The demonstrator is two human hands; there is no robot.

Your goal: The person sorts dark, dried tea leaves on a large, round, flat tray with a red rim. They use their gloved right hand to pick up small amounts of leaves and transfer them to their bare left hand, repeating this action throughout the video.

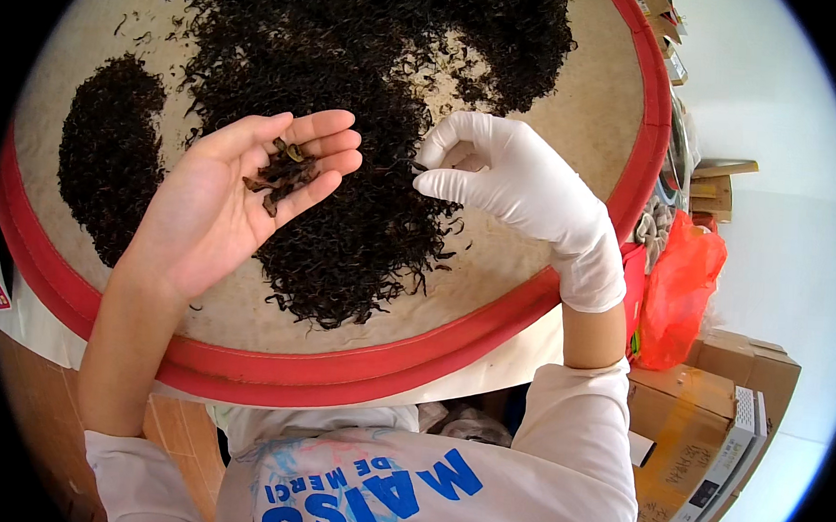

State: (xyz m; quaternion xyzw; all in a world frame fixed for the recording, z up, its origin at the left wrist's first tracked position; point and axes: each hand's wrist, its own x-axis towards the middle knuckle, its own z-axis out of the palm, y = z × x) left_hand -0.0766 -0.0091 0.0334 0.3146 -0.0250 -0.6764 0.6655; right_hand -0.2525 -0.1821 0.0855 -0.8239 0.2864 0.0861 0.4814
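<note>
My bare left hand is turned palm up and cupped over the tray. It holds a small bunch of dark and yellowish-brown tea leaves on its fingers. My right hand, in a white glove, is level with it to the right. Its thumb and forefinger are curled into a pinch, with a small dark tea leaf at the tips. Under both hands lies a large heap of dark, twisted dried tea leaves. A smaller pile of tea leaves is left of my left hand.
The leaves lie on a big round cloth-lined tray with a red padded rim. Beyond its right side are an orange-red plastic bag, cardboard boxes and a white device. A white wall stands farther right.
</note>
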